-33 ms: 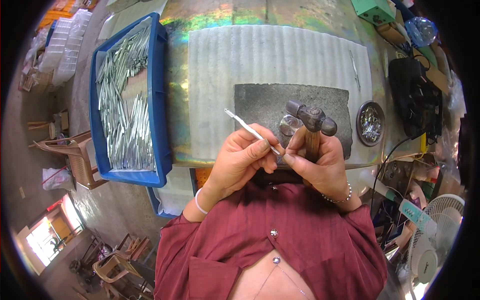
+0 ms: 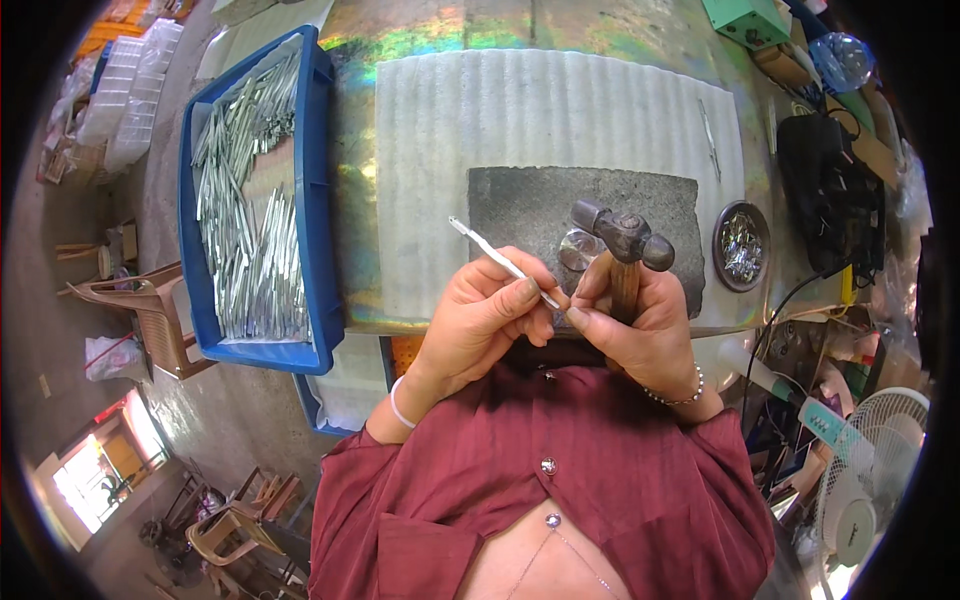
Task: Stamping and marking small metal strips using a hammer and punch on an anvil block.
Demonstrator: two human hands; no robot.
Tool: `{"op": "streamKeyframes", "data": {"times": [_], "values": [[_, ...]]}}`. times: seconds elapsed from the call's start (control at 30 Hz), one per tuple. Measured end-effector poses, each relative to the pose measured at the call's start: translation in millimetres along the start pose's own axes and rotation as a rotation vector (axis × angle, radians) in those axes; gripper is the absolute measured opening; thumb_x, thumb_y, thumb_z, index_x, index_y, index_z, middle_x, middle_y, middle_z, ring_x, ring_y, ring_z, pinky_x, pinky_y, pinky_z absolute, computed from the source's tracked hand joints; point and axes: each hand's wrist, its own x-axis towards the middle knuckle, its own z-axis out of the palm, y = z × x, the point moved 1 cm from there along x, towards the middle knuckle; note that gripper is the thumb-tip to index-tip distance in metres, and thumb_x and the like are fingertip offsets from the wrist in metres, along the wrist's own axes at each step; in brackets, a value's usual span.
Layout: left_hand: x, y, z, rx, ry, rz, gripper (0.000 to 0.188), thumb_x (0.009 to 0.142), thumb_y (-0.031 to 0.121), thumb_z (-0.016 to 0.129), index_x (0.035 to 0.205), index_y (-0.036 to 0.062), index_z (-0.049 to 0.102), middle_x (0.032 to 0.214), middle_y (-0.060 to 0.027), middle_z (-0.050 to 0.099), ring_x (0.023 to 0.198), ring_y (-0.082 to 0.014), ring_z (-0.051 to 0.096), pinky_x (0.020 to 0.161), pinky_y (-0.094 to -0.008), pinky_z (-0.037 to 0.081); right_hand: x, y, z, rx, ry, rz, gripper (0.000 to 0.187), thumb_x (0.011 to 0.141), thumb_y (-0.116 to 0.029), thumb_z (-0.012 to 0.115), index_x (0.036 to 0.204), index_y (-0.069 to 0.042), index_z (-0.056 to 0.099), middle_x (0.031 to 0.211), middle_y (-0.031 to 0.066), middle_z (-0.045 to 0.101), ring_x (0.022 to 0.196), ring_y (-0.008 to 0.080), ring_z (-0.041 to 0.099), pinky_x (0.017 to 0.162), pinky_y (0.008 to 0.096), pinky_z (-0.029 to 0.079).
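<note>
Between the thumb and fingers of my left hand (image 2: 492,305) is a slim silvery-white metal strip (image 2: 497,258), slanting up to the left. My right hand (image 2: 640,318) is closed round the wooden handle of a hammer (image 2: 626,238), its dark metal head pointing away from me. The right thumb and fingertip meet near the strip's lower end; whether they pinch anything small, I cannot tell. Under the hammer head a round shiny metal block (image 2: 579,250) rests on a dark grey stone-like slab (image 2: 520,205). A blue tray (image 2: 322,200) at the left holds many similar strips (image 2: 262,265).
White foam sheeting (image 2: 430,120) lies beneath the slab, with one thin strip (image 2: 710,140) at its right. A round dish (image 2: 722,250) of shiny scraps stands right of the slab. Beyond it are a black bag-like object (image 2: 815,190) and cable. A white fan (image 2: 870,470) stands lower right.
</note>
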Motion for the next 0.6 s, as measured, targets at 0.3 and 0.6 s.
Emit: {"op": "streamKeyframes", "data": {"times": [0.3, 0.6], "values": [[-5.4, 1.1, 4.7, 0.296, 0.041, 0.137, 0.010, 0.090, 0.007, 0.055, 0.098, 0.0012, 0.058, 0.093, -0.0116, 0.064, 0.072, -0.0129, 0.062, 0.065, -0.0230, 0.052, -1.8, 2.0, -2.2, -0.075, -0.030, -0.029, 0.020, 0.078, 0.009, 0.058, 0.094, -0.001, 0.052, 0.081, -0.0001, 0.052, 0.074, 0.0040, 0.049, 0.064, 0.0202, 0.042], [-8.1, -7.1, -1.1, 0.149, -0.010, 0.139, 0.011, 0.093, 0.011, 0.053, 0.098, 0.0015, 0.055, 0.097, -0.0134, 0.062, 0.072, -0.0146, 0.063, 0.066, -0.0242, 0.053, -0.7, 0.3, -3.8, 0.079, -0.019, 0.076, 0.027, 0.079, 0.004, 0.066, 0.102, -0.001, 0.054, 0.085, 0.0009, 0.055, 0.072, 0.0037, 0.049, 0.064, 0.0196, 0.042]]}}
